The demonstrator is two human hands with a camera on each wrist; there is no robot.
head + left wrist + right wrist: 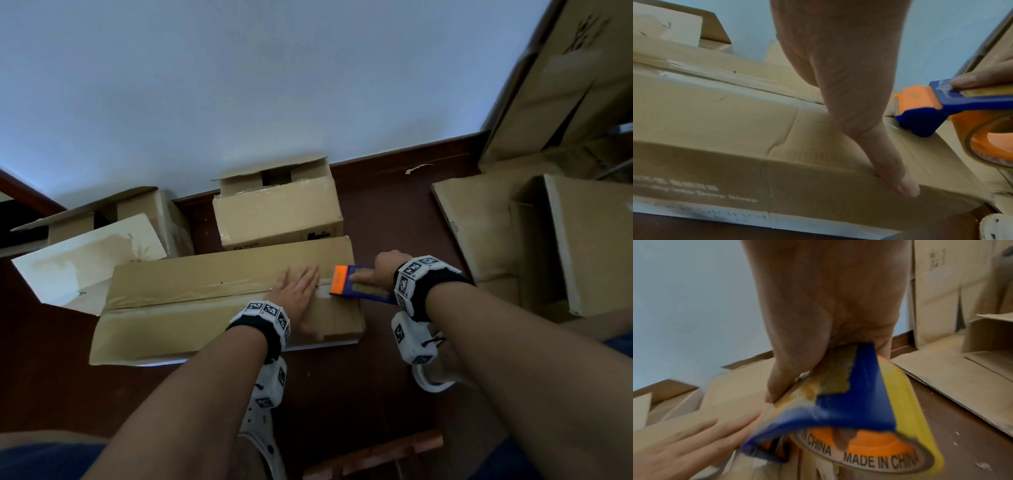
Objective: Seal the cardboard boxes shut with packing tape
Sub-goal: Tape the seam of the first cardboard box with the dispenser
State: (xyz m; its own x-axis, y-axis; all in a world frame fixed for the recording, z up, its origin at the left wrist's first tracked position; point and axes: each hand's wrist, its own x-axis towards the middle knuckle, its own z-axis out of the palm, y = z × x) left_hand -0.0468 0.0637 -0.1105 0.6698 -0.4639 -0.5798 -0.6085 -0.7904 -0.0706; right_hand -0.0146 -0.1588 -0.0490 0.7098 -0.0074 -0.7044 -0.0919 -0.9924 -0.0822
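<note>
A long flat cardboard box (191, 308) lies on the dark floor before me, its flaps closed, with clear tape along the left part of its centre seam (191, 291). My left hand (298, 291) lies flat, fingers straight, on the box top near the right end of the seam; the thumb (898, 180) reaches the near edge. My right hand (380, 270) grips a blue and orange tape dispenser (356, 286) with a roll of tape (875, 443). The dispenser's orange front (914, 100) sits at the seam just right of my left hand, forefinger laid along its top.
Two open boxes stand behind, one at the back centre (277, 212) and one at the left (102, 240) with a white flap. Flattened and open cartons (548, 240) crowd the right side. My white shoes (431, 370) are on the floor near the box.
</note>
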